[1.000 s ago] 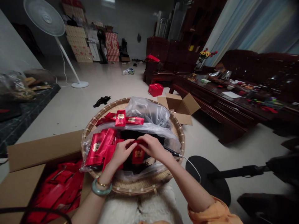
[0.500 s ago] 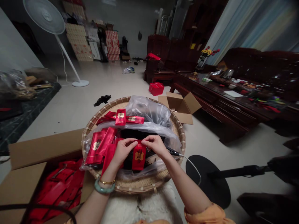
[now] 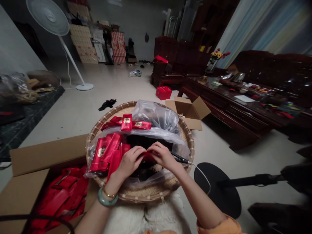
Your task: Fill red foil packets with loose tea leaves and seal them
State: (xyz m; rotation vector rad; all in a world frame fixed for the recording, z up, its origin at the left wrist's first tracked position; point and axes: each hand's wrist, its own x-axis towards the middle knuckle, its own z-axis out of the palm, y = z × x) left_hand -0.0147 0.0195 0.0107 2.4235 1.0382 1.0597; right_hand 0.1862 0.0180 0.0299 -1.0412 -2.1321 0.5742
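My left hand [image 3: 130, 161] and my right hand [image 3: 162, 156] meet over the round woven basket [image 3: 187, 138] on my lap. Both pinch one small red packet [image 3: 147, 156], which is mostly hidden behind my fingers. Under my hands a clear plastic bag [image 3: 156, 115] holds dark loose material. A stack of red packets [image 3: 106, 152] lies just left of my left hand. A few more red packets [image 3: 129, 123] rest on the bag at the far side of the basket.
An open cardboard box [image 3: 36, 175] full of red packets stands at my left. A black round fan base [image 3: 219, 188] with a pole lies on the floor at my right. An empty carton [image 3: 188, 110], a long dark table [image 3: 231, 104] and a standing fan [image 3: 48, 22] lie beyond.
Half a second ago the red packet hung upright below my fingers with its label showing. Now my hands have closed together over it and it is mostly hidden.
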